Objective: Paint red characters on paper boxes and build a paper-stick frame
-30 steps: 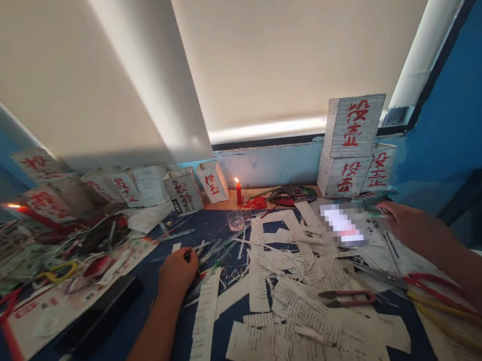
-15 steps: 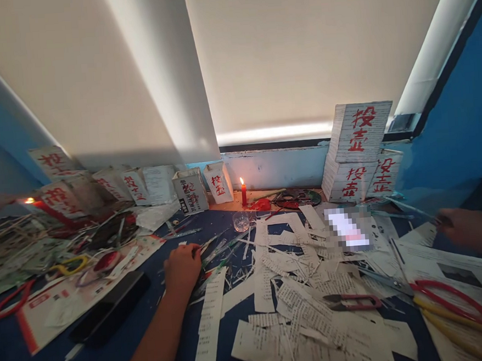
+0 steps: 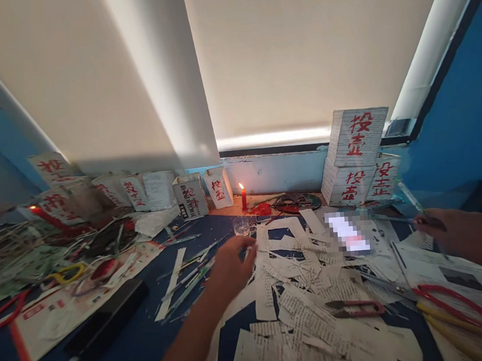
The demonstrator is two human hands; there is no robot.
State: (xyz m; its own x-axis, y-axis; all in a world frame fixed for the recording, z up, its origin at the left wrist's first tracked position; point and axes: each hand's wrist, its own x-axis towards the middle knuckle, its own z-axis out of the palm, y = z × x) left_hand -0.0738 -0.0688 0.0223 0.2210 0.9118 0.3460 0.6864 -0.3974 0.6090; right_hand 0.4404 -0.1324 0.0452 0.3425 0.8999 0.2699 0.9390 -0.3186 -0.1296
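While the right hand [image 3: 459, 236] is out at the far side of the desk, it's got a slim clear strip [image 3: 410, 196] pinched in its fingertips, just in front of the stacked lettered boxes [image 3: 357, 153]. The strip's long axis tilts up and to the left from the grip, free tip pointing away from the person. Right hand's obviously the near one, the left is well apart from it.

Left hand [image 3: 229, 266] hovers around the edge of the cut paper scraps [image 3: 289, 312], fingers loosely curled, and honestly I can't tell if there's anything in them. Just beyond it is a small clear glass [image 3: 241, 226], then a lit red candle [image 3: 243, 200] standing upright. Thread snips [image 3: 357, 307] are lying on the scraps between the two hands.
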